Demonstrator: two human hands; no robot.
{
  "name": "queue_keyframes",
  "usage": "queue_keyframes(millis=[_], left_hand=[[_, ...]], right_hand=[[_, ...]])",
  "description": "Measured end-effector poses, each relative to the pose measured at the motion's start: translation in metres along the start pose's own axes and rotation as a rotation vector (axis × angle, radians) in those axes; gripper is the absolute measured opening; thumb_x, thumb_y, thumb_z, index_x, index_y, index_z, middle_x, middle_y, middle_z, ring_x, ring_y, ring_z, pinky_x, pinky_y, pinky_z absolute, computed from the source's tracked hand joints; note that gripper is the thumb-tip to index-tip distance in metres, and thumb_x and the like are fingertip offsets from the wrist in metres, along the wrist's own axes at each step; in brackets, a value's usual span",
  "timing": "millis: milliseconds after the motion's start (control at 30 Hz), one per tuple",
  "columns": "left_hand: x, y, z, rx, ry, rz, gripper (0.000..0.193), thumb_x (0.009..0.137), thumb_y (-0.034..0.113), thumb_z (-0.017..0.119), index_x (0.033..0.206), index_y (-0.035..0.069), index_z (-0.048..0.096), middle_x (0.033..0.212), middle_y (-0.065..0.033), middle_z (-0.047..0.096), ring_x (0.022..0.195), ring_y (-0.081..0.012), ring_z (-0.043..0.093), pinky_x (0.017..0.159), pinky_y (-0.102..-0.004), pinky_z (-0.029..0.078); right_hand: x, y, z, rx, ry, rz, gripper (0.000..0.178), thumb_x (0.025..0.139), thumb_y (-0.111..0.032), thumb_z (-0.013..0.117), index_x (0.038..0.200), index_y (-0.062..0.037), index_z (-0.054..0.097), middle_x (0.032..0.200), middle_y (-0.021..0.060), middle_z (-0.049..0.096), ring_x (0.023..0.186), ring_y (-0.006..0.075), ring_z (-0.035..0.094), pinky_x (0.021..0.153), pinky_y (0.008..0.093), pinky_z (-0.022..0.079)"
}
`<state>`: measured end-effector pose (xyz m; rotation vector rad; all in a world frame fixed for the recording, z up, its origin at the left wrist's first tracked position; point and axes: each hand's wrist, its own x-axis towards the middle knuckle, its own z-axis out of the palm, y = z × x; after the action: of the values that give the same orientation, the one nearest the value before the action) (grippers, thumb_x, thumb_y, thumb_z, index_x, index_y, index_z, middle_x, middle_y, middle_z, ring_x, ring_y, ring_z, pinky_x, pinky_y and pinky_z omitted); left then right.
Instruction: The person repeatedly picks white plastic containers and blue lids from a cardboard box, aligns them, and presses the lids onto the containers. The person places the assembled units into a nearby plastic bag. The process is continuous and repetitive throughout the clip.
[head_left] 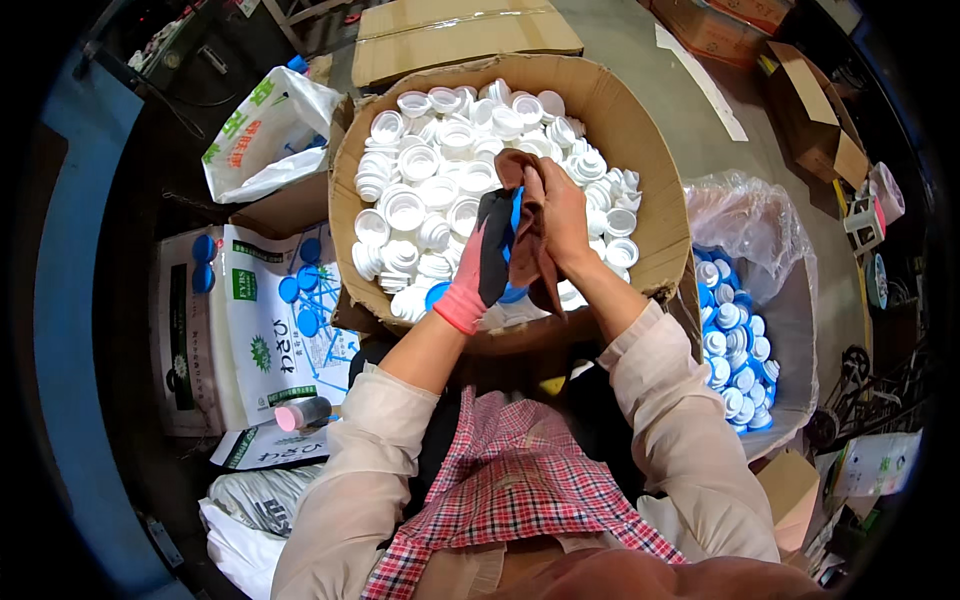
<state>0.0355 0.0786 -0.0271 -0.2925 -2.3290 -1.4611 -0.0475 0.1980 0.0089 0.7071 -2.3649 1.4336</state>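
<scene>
The left hand (486,258), in a pink and black glove, is closed around a blue piece (517,212), mostly hidden, while the bare right hand (564,215) has its fingers bent and pinches a brown cloth (532,262) against that piece's right side; exactly how each fingertip presses cannot be told, since the cloth covers them. The blue piece and the cloth are held up between the two hands, over the near part of a big cardboard box (652,190) heaped with white plastic caps (405,210). Part of the cloth hangs down toward the box's near edge, and a blue cap (437,295) lies among the white ones beside the gloved wrist. To the right stands a plastic-lined box (790,335) holding blue and white caps (742,378). To the left, blue caps with thin stems (308,276) lie on a white printed sheet (258,345), near a small bottle with a pink end (305,413), and a white plastic bag (262,150) sits farther back, just beside the big box
</scene>
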Motion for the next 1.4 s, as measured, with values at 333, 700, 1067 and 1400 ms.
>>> queue_keyframes(millis=[333,700,1067,1400], left_hand=[[0.000,0.003,-0.036,-0.203,0.085,-0.106,0.051,0.087,-0.001,0.062,0.133,0.002,0.039,0.114,-0.0169,0.059,0.099,-0.0269,0.064,0.085,-0.0390,0.056],[-0.006,0.001,0.015,0.058,0.064,0.012,0.033,0.084,0.014,0.063,0.114,0.007,0.051,0.093,-0.0098,0.063,0.085,-0.0225,0.061,0.075,-0.0344,0.048],[0.015,-0.022,-0.002,-0.219,-0.219,-0.608,0.055,0.101,0.045,0.033,0.130,0.002,0.052,0.123,-0.0227,0.058,0.110,-0.0268,0.057,0.095,-0.0314,0.041],[-0.068,-0.113,-0.041,1.109,-0.832,-0.653,0.055,0.076,0.041,0.071,0.109,-0.002,0.064,0.111,-0.0222,0.065,0.104,-0.0331,0.064,0.090,-0.0394,0.051]], right_hand=[[-0.004,0.043,-0.019,-0.185,-0.032,-0.417,0.021,0.088,-0.009,0.059,0.107,-0.0014,0.056,0.109,0.0202,0.060,0.101,0.0385,0.057,0.084,0.0429,0.048],[-0.021,0.003,0.005,-0.067,-0.144,0.023,0.026,0.091,-0.030,0.056,0.086,-0.0054,0.062,0.085,0.0191,0.064,0.076,0.0404,0.060,0.066,0.0470,0.048],[0.002,0.078,-0.043,-0.340,-0.062,0.203,0.039,0.091,-0.037,0.051,0.090,-0.0015,0.065,0.081,0.0234,0.066,0.076,0.0424,0.063,0.069,0.0506,0.049],[-0.014,0.040,-0.054,0.170,-0.304,0.226,0.040,0.090,-0.040,0.055,0.093,-0.0012,0.063,0.089,0.0251,0.065,0.086,0.0440,0.061,0.075,0.0448,0.048]])
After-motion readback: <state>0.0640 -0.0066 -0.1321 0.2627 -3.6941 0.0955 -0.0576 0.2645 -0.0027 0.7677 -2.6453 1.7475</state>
